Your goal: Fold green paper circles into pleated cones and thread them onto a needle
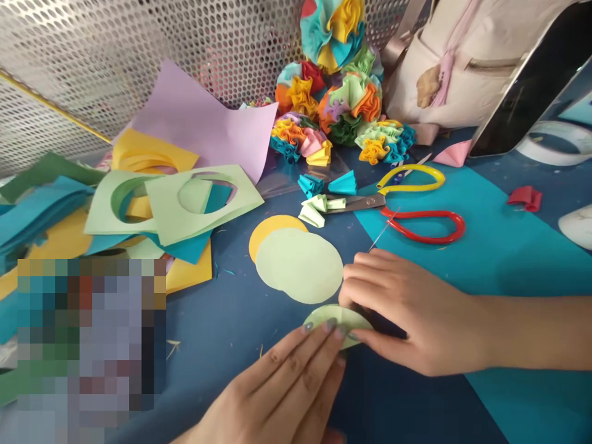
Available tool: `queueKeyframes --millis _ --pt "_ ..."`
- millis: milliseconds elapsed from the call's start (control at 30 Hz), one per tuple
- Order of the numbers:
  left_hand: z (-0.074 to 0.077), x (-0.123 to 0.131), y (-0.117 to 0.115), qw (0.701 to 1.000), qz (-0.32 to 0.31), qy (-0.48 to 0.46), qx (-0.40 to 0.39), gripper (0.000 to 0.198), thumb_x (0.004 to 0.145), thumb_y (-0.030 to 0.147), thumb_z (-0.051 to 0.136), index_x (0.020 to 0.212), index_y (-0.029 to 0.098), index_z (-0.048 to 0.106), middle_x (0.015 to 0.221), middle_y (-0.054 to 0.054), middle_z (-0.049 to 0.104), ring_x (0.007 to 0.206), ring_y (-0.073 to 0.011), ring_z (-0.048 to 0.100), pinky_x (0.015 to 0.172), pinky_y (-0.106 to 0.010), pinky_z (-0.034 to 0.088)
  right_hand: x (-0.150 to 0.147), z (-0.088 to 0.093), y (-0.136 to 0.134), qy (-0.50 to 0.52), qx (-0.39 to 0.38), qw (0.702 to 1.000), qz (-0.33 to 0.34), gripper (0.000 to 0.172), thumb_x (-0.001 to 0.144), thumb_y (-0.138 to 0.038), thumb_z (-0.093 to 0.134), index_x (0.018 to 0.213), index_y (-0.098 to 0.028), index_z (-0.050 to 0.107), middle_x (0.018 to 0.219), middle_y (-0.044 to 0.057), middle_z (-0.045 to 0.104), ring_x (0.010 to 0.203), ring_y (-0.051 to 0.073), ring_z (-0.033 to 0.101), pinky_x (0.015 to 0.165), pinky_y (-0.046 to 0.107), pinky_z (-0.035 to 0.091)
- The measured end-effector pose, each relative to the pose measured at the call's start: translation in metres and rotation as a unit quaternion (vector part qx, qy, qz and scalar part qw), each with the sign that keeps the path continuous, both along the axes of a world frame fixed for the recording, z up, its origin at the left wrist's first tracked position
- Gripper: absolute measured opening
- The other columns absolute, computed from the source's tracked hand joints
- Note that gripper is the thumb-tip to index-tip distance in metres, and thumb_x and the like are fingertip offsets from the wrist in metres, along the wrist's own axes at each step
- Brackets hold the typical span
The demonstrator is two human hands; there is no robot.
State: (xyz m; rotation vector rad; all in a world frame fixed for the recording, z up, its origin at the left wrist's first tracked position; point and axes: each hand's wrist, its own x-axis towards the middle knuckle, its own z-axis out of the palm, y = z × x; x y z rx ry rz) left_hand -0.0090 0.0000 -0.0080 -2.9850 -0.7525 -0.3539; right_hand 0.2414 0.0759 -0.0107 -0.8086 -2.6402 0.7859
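Note:
A light green paper circle [354, 317], folded over, lies on the dark blue tabletop between my hands. The outstretched fingers of my left hand [287, 376] press flat on it. My right hand [407, 314] touches its right end with the thumb, the other fingers curled. A thin needle [385, 230] sticks up from those curled fingers. Just beyond, several flat light green circles [300, 265] overlap a yellow circle [272, 228]. Scissors [377, 201] with yellow and red handles lie open behind my right hand, small folded green pieces [314, 213] by their blades.
Cut paper sheets with round holes [203, 203] pile up at left, near a purple sheet [208, 117]. Ruffled paper balls [351, 105] stand at the back beside a pale backpack [444, 61]. A phone-like black panel [531, 80] and tape roll [555, 142] are at right, beyond a teal sheet [531, 259].

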Motion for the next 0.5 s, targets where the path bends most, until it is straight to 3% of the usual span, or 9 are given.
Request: queueKeyframes --millis 167,500 --pt "-0.001 -0.001 0.012 1.000 -0.016 0.021 -0.015 0.037 0.107 0.026 0.038 0.133 0.016 0.061 0.141 -0.004 0.061 0.136 -0.0201 0.051 0.125 -0.039 0.021 0.000 -0.001 -0.001 0.018 0.016 1.000 -0.015 0.022 0.090 -0.023 0.059 0.109 -0.016 0.050 0.099 0.004 0.057 0.086 0.020 0.044 0.075 0.036 0.030" --pt "-0.008 -0.009 0.008 0.997 -0.040 0.061 0.017 0.041 0.106 0.015 0.032 0.138 0.018 0.057 0.145 -0.004 0.057 0.134 -0.0208 0.051 0.127 -0.046 0.009 -0.001 -0.001 0.000 -0.004 0.020 1.000 -0.004 0.019 0.090 -0.023 0.058 0.106 -0.017 0.053 0.097 0.005 0.056 0.087 0.022 0.044 0.077 0.038 0.031"
